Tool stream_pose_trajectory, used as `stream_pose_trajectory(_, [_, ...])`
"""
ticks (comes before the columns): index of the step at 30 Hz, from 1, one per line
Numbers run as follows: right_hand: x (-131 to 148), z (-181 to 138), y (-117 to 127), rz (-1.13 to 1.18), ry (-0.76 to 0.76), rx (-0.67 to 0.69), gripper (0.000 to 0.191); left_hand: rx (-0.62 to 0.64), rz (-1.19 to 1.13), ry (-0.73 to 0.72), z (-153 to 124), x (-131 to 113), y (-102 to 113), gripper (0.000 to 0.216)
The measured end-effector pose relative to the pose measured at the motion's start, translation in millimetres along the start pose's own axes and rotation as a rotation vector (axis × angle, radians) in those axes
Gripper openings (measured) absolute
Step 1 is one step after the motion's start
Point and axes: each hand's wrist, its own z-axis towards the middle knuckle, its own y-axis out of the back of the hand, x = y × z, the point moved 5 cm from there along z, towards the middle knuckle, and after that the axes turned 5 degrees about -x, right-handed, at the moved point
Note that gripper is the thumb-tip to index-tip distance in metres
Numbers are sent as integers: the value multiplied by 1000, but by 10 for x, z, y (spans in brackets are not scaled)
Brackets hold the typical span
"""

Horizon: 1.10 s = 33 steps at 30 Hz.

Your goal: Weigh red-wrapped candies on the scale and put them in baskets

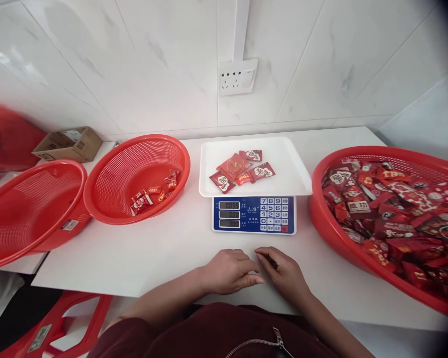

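Head | left hand (232, 272) and right hand (281, 273) are resting by the near surface (164, 253) edge, each grip hanging loosely half-wide | candies (233, 165) are lying on the scale (253, 223), farther off

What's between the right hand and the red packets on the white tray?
The blue scale panel lies between the right hand and the red packets, then the near edge of the white tray. Both look low, and nothing visible seems to block reaching over them.
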Motion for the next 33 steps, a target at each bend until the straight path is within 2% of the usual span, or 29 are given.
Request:
stream_pose_trajectory(13, [-7, 21, -11, -35, -31, -5, 24, 33, -65, 41, -2, 87, -93, 43])
stream_pose_trajectory(22, [-48, 23, -57, 2, -87, 16, 24, 65, -153, 143, 43, 127, -74, 34])
stream_pose_trajectory(25, [30, 40, -42, 26, -105, 31, 24, 37, -243, 187, 47, 137, -45, 30])
stream_pose_trajectory(28, [220, 72, 144, 130, -113, 161, 23, -1, -359, 263, 48, 180, -15, 28])
stream_pose_trajectory(30, [339, 97, 427, 207, -138, 225, 23, -8, -412, 315, 53, 231, -11, 28])
stream_pose_trajectory(33, [380, 188, 1084, 121, -156, 80, 25, -1, -435, 356, 66, 284, -16, 29])
